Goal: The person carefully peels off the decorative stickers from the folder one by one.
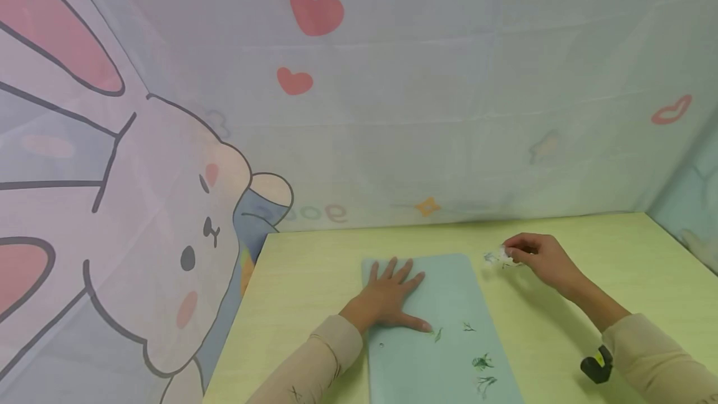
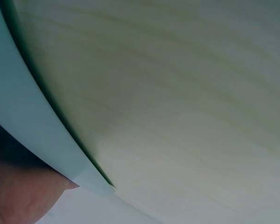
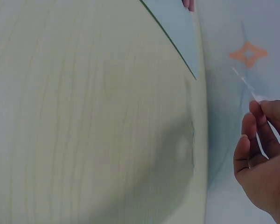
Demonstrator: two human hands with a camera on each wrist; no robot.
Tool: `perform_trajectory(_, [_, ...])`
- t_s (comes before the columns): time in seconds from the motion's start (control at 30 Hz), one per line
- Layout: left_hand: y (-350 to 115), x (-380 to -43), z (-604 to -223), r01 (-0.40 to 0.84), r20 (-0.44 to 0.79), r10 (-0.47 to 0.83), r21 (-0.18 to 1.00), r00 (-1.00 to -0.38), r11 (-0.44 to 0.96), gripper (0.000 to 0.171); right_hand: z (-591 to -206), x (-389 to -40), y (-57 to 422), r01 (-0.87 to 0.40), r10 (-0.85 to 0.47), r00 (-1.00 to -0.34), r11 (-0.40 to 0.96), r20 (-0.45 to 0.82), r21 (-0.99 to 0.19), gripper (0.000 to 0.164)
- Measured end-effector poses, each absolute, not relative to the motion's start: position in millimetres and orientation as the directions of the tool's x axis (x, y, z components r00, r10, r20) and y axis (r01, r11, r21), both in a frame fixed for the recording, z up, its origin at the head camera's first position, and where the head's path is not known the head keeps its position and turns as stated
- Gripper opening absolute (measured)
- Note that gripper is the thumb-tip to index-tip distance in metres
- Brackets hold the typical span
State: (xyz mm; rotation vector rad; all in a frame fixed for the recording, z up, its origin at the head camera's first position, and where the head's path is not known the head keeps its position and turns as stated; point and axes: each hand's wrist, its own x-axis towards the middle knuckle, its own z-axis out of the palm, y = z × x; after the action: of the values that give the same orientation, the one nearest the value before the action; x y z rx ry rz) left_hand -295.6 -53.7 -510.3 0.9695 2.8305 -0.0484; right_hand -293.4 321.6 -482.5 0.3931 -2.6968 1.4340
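Note:
A light blue flat board or cover (image 1: pixel 415 366) lies lengthwise on the table, with a few small green leaf sprigs (image 1: pixel 483 361) on its right half. My left hand (image 1: pixel 389 298) rests on its upper part, fingers spread and straight, thumb near one sprig. In the left wrist view, only a bit of that hand (image 2: pixel 23 191) shows beside the board's edge (image 2: pixel 42 116). Past the board's upper right corner, my right hand (image 1: pixel 544 260) pinches a thin clear piece with a leafy print, like a sticker (image 1: pixel 491 259). The right wrist view shows the piece (image 3: pixel 245 83) edge-on, raised from thumb and fingertips.
The pale yellow wood-grain table (image 1: pixel 314 267) reaches back to a hanging cloth (image 1: pixel 449 111) printed with hearts and a rabbit. A small black object with a yellow patch (image 1: pixel 596 366) is by my right sleeve.

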Motion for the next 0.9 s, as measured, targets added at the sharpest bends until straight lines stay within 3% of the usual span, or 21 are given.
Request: perform_trajectory(0.9, [-53.0, -298.0, -513.4, 0.609, -0.161, 0.602, 0.012, -0.782, 0.793, 0.116, -516.2, -300.3, 400.4, -0.123, 0.013, -0.987, 0.566, 0.158, -0.815, 0.040])
